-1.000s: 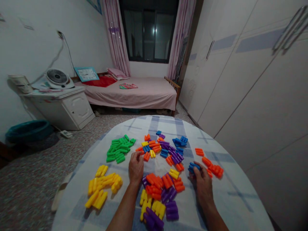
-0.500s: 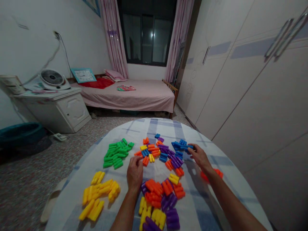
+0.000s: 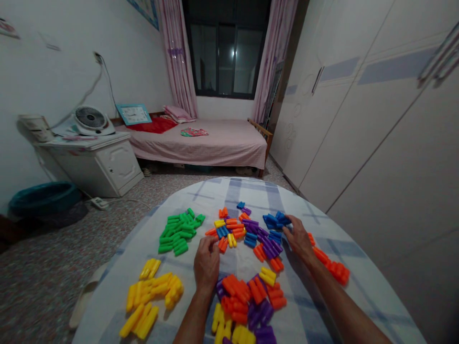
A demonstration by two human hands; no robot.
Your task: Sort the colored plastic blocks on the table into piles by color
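Note:
My right hand (image 3: 300, 240) is at the right end of a small pile of blue plastic blocks (image 3: 274, 220), its thumb and finger closed on a blue block (image 3: 286, 220). My left hand (image 3: 207, 260) rests near the table with curled fingers, beside an orange block (image 3: 223, 245) at the edge of a mixed heap. Whatever its fingertips hold, if anything, is hidden. That heap has purple blocks (image 3: 270, 247), orange, yellow and blue ones. Closer to me lies a second mixed heap with orange blocks (image 3: 236, 289), purple ones and yellow ones.
Green blocks (image 3: 179, 231) form a pile at the left, with yellow blocks (image 3: 154, 289) nearer. Orange blocks (image 3: 330, 265) lie by my right forearm. A checked cloth covers the round table (image 3: 308, 310). Beyond are a bed (image 3: 229, 143), a cabinet (image 3: 107, 162) and a wardrobe (image 3: 376, 143).
The view has shifted, so the table's things sit slightly further right. My right hand has moved in against the blue pile with its block. More orange blocks show past my right forearm.

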